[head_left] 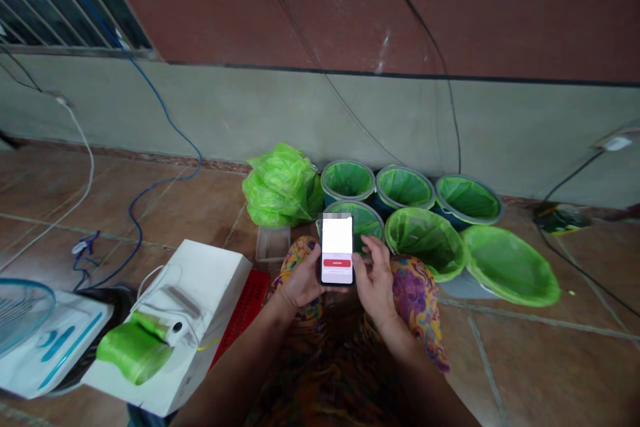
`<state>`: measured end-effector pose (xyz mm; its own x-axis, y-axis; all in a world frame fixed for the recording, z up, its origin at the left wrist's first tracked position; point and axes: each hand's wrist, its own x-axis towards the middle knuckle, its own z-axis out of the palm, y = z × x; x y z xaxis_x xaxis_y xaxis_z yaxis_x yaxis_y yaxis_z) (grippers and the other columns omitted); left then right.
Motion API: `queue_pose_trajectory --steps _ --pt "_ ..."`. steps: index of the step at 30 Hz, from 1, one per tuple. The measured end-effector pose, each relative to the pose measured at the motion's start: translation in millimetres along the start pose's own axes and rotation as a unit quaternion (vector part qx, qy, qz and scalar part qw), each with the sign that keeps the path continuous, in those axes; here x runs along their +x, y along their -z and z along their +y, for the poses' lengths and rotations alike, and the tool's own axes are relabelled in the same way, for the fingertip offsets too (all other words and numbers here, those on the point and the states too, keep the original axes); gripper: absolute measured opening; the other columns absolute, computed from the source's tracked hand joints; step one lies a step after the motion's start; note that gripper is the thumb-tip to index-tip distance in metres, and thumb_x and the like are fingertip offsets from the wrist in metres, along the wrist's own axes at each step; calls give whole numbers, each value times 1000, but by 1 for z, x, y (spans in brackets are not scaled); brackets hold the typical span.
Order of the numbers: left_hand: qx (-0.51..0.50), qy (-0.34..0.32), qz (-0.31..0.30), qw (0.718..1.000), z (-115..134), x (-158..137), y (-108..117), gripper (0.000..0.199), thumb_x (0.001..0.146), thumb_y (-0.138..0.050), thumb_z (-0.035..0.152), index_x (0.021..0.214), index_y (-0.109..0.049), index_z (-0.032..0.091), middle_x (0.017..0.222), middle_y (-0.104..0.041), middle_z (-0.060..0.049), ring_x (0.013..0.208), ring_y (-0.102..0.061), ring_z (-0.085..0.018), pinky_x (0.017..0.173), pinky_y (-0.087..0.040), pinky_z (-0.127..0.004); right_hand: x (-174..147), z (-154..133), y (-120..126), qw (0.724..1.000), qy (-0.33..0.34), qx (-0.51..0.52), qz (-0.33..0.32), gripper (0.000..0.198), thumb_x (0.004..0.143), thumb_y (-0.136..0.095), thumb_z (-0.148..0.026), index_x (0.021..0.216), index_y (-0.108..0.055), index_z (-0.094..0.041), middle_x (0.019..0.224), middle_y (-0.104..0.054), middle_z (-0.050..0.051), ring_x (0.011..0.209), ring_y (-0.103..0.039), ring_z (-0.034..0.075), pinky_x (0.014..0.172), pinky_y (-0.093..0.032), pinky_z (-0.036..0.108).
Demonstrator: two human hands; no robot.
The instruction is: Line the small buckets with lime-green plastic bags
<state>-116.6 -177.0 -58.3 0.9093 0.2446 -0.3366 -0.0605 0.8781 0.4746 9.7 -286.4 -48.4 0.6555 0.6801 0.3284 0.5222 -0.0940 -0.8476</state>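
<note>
A smartphone with a lit, mostly white screen and a red button stands upright in front of me. My left hand grips its lower left side, with fingers behind it. Beside the phone's lower right edge is my right hand, its fingers apart and slightly bent. The index finger or thumb lies close to the screen's edge; I cannot tell if it touches. Just beyond the hands stand several buckets lined with green bags, and my knees in patterned cloth show below.
A heap of green bags lies left of the buckets. At left are a white box bearing a green roll and cables, a red basket, and a white scale-like device. A blue cable crosses the tiled floor; a wall stands behind.
</note>
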Motion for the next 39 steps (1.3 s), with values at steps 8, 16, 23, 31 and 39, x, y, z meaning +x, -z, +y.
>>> queue_pose_trajectory --steps 8,16,23,31,39 --pt "-16 1 18 1000 -2 0 0 57 92 -39 57 126 -59 16 105 -71 -14 88 -69 -26 73 -56 -39 0 -8 -5 980 101 -172 -13 44 92 -50 -42 132 -53 -24 150 -28 13 135 -33 33 105 -34 54" --pt "29 -5 72 997 -4 -3 -8 51 91 -42 57 114 -65 17 95 -72 -9 85 -67 -22 61 -52 -28 9 -27 -20 955 156 -248 -53 45 91 -52 -41 134 -52 -30 157 -17 9 138 -25 37 105 -27 60" --pt "20 -4 70 997 -5 -3 -4 49 91 -42 56 111 -66 18 92 -73 -8 81 -69 -22 60 -53 -28 8 -30 -21 958 160 -234 -43 45 91 -52 -40 135 -52 -31 157 -17 8 138 -24 37 106 -26 61" --pt "-23 -1 -6 1000 -3 -2 0 56 93 -39 56 127 -59 16 106 -71 -14 90 -69 -27 73 -55 -40 1 -21 -3 975 105 -191 31 42 94 -46 -36 133 -53 -24 154 -24 12 139 -27 34 108 -29 56" --pt "-29 0 -24 999 -2 -2 4 57 93 -37 56 128 -58 15 109 -71 -15 94 -69 -30 77 -55 -46 -19 -7 9 977 93 -192 13 36 94 -46 -35 126 -58 -23 151 -29 12 136 -32 31 107 -32 55"
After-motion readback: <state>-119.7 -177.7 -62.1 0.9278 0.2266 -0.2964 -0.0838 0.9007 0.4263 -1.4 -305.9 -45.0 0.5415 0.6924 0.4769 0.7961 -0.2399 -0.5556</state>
